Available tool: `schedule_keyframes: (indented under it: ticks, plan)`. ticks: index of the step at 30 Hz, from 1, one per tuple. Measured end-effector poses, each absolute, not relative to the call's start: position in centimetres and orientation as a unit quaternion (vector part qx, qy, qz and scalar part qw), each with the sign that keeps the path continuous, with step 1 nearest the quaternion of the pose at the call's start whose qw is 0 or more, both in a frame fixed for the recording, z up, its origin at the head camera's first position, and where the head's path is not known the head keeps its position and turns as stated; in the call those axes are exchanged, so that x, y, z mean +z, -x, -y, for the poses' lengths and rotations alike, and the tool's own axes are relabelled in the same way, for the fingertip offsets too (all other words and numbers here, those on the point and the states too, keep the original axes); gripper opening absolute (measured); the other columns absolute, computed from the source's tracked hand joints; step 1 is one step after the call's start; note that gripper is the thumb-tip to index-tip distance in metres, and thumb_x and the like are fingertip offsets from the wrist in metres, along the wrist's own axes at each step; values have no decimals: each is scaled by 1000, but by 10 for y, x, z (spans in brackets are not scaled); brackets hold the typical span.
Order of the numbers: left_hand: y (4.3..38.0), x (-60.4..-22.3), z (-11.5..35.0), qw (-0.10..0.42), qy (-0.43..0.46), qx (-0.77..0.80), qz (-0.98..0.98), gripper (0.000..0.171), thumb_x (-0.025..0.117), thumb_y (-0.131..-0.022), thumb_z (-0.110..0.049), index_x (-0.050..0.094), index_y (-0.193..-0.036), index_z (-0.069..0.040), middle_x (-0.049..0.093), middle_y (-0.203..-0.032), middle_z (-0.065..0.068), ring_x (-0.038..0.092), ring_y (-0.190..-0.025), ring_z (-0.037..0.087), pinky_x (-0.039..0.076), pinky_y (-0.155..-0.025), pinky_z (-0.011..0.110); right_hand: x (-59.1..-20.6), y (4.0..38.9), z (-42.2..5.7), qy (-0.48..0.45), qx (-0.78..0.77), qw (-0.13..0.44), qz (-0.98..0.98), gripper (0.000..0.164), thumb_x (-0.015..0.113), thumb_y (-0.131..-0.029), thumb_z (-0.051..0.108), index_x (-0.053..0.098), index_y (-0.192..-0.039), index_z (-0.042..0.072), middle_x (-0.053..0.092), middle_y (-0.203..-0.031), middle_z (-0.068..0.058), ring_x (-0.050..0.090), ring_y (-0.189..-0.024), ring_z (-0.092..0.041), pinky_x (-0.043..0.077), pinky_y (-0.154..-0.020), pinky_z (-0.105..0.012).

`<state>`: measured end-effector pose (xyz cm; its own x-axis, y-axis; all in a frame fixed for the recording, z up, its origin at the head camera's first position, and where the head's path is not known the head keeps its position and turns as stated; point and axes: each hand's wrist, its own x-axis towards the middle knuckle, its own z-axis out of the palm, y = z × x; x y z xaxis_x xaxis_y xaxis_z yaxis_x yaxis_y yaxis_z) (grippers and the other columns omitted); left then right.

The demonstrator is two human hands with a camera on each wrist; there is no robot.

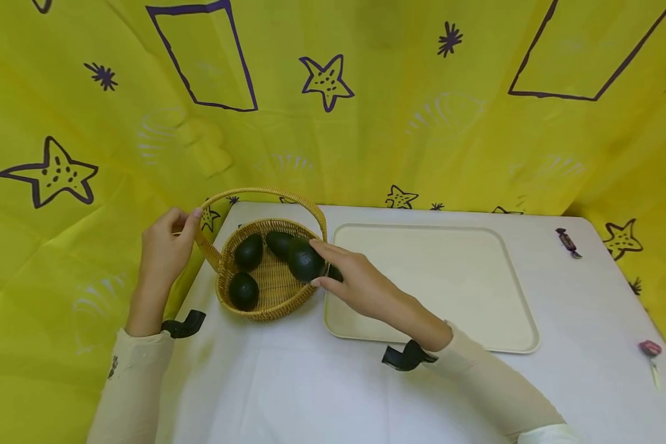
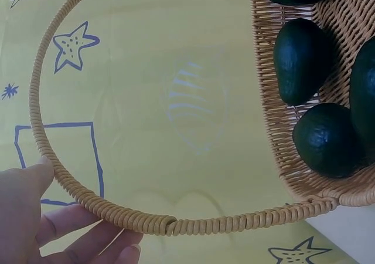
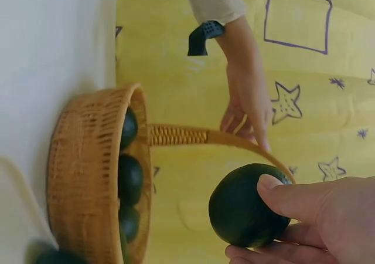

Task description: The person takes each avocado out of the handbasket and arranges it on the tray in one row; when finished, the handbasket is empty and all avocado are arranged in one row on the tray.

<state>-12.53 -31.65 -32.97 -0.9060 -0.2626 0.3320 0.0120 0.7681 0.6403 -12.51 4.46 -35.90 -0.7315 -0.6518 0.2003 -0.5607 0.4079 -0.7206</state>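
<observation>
The left hand (image 1: 169, 250) has its thumb and fingers around the tall, thin, curved tan handle (image 1: 263, 190) of a round, woven tan basket (image 1: 269, 313). The right hand (image 1: 351, 274) holds a big, shiny, dark green, rounded avocado (image 1: 305, 260), with the thumb on one side and fingers on the other. This avocado is up above the right side of the basket, and the right wrist view shows a gap between it and the rim. At least three more dark green avocados (image 1: 248, 251) lie inside the basket. A dark thing (image 1: 335, 273) peeks out by the right fingers, too hidden to name.

The basket sits on a white surface (image 1: 288, 382). Just beside it is a flat, cream tray (image 1: 433, 283) with rounded corners. Far to the right are a small, dark, wrapped candy (image 1: 568, 243) and a pink lollipop (image 1: 650, 349) on a pale stick. Behind is a yellow cloth (image 1: 366, 142) with purple stars and boxes.
</observation>
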Motion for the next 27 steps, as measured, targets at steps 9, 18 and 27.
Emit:
schedule_keyframes:
  ticks: [9, 18, 27]
  plan:
    - [125, -329, 315, 206, -69, -333, 917, 57, 50, -109, -54, 67, -104, 0, 74, -112, 23, 69, -112, 40, 54, -92, 52, -371, 122, -106, 317, -407, 26, -856, 70, 74, -101, 18, 41, -162, 8, 44, -165, -13, 52, -145, -34, 47, -115, -48]
    - [125, -331, 314, 208, -70, -329, 919, 57, 50, -109, -54, 67, -104, 1, 74, -111, 23, 69, -111, 39, 54, -93, 50, -406, 139, -135, 268, -386, 28, -883, 67, 74, -100, 9, 43, -159, 0, 47, -161, -20, 57, -139, -42, 49, -111, -52]
    - [125, -331, 314, 214, -74, -329, 917, 55, 51, -109, -52, 68, -104, 0, 74, -112, 24, 69, -111, 40, 54, -91, 52, -440, 154, -137, 244, -377, 33, -893, 66, 74, -99, 9, 45, -156, -5, 50, -157, -24, 57, -137, -46, 48, -112, -56]
